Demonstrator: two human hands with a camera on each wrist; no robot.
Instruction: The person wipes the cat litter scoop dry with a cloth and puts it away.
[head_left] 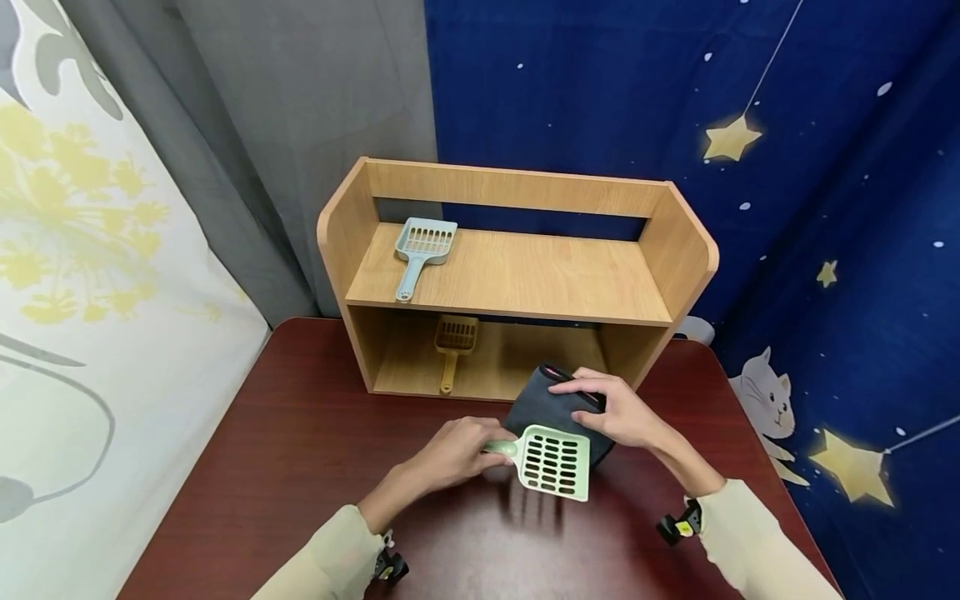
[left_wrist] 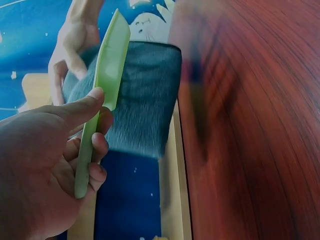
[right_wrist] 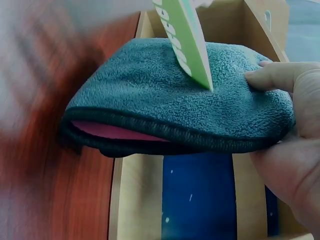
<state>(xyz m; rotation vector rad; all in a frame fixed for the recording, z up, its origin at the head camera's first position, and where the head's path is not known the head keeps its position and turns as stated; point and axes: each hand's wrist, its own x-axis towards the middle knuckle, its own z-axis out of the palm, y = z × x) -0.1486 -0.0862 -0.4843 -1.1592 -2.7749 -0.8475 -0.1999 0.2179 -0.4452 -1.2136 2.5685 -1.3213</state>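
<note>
My left hand (head_left: pixel 461 450) grips the handle of a pale green litter scoop (head_left: pixel 553 461), whose slotted head points to the right over the table. In the left wrist view the thumb and curled fingers wrap the handle of the scoop (left_wrist: pixel 112 62). Just behind it, my right hand (head_left: pixel 621 410) holds a folded dark grey towel (head_left: pixel 542 407) between thumb and fingers. Seen from the right wrist, this towel (right_wrist: pixel 132 82) has a dark bound edge and a pink layer inside. The scoop's head is in front of the towel; I cannot tell whether they touch.
A wooden two-tier shelf (head_left: pixel 525 275) stands at the back of the dark red table (head_left: pixel 300 483). On its upper board lies a light blue litter scoop (head_left: pixel 411 275), on the lower a yellow-brown one (head_left: pixel 450 367). Curtains (head_left: pixel 300 100) hang behind and beside the table.
</note>
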